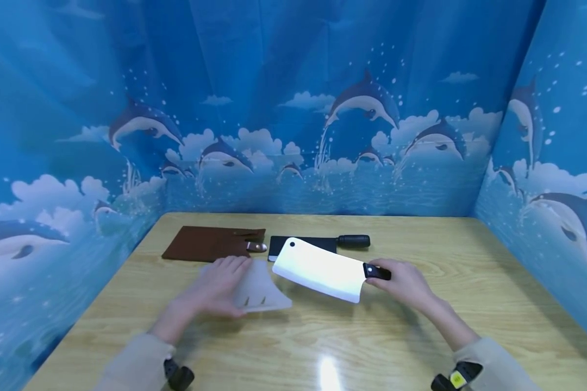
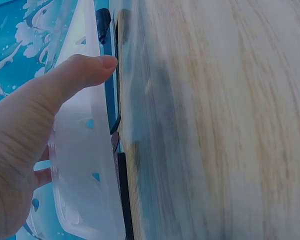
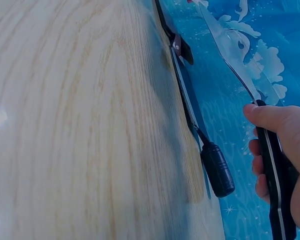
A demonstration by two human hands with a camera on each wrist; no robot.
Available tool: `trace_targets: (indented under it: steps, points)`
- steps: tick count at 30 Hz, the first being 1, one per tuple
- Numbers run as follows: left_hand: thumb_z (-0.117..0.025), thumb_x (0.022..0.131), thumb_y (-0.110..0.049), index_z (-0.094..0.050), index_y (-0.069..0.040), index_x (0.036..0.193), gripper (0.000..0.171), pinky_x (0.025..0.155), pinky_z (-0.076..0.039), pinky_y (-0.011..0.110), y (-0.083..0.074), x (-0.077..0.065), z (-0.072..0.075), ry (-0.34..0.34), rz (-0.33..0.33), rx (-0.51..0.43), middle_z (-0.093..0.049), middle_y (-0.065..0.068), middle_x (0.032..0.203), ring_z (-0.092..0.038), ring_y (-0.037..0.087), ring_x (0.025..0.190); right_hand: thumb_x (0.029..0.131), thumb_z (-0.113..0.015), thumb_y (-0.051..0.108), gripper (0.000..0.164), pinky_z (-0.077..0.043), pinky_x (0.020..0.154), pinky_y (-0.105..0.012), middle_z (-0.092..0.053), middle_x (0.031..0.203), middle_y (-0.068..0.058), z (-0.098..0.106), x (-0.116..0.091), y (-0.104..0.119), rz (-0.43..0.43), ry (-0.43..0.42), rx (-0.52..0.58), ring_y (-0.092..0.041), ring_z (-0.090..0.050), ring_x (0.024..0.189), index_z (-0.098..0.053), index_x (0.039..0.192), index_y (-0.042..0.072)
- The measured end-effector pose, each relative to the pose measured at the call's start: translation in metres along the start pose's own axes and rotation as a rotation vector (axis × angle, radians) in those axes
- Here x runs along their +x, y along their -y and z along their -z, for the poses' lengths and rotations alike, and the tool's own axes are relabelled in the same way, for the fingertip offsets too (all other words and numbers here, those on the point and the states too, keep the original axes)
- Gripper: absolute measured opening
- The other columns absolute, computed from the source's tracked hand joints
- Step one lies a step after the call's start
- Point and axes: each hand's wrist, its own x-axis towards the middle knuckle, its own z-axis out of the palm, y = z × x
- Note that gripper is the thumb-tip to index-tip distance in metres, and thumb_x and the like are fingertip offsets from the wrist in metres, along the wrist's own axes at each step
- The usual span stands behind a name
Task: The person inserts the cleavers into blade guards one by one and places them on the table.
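Note:
My right hand (image 1: 404,280) grips the black handle (image 3: 275,182) of a bright steel cleaver (image 1: 320,270), held just above the table with the blade pointing left. Its blade tip hangs beside a translucent white blade cover (image 1: 260,290). My left hand (image 1: 217,288) holds that cover at the table surface, thumb (image 2: 85,70) on one face and the other fingers on the far face of the cover (image 2: 80,165). In the right wrist view the blade (image 3: 230,55) shows edge-on above my hand (image 3: 290,150).
Behind the hands a black cleaver (image 1: 303,243) with a round black handle (image 3: 217,170) lies flat on the wooden table (image 1: 323,336). Left of it lies a brown sheath (image 1: 207,243) with a riveted handle end (image 1: 256,247). Blue dolphin curtains wall in three sides.

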Motion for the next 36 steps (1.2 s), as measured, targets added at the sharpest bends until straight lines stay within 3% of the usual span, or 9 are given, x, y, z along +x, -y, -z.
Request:
trace_targets:
  steps: [14,20,30,36]
  points:
    - [-0.077,0.057,-0.057,-0.034,0.001,0.14,0.11,0.102,-0.031,0.05,-0.009,0.003,-0.004,0.018,-0.004,-0.016,-0.042,0.016,0.137,-0.039,0.032,0.123,0.081,-0.071,0.03,0.037,-0.05,0.068,-0.04,-0.066,0.103,-0.01,-0.001,-0.002,-0.002,0.002,-0.004,0.006,-0.024,-0.062,0.088,-0.067,0.11,0.008]
    - [-0.078,0.055,-0.055,-0.035,0.002,0.139,0.11,0.101,-0.032,0.05,-0.008,0.004,-0.008,-0.022,-0.025,-0.011,-0.043,0.017,0.135,-0.04,0.032,0.122,0.081,-0.072,0.027,0.035,-0.05,0.066,-0.04,-0.066,0.101,-0.01,-0.002,-0.004,-0.004,0.034,-0.028,-0.006,-0.025,-0.062,0.086,-0.067,0.108,0.007]
    - [-0.075,0.055,-0.06,-0.037,0.002,0.138,0.11,0.099,-0.035,0.049,-0.014,0.015,-0.004,-0.03,-0.039,0.022,-0.044,0.017,0.134,-0.042,0.032,0.12,0.079,-0.074,0.023,0.039,-0.052,0.059,-0.037,-0.068,0.097,-0.012,-0.002,-0.009,-0.005,0.178,-0.153,-0.161,-0.025,-0.065,0.08,-0.066,0.113,0.005]
    - [-0.073,0.055,-0.061,-0.038,0.001,0.138,0.11,0.097,-0.037,0.047,-0.016,0.018,-0.004,-0.039,-0.043,0.035,-0.045,0.016,0.134,-0.042,0.03,0.119,0.074,-0.077,0.021,0.038,-0.049,0.051,-0.033,-0.068,0.083,-0.009,-0.001,-0.011,-0.01,0.285,-0.249,-0.249,-0.022,-0.064,0.066,-0.067,0.108,0.006]
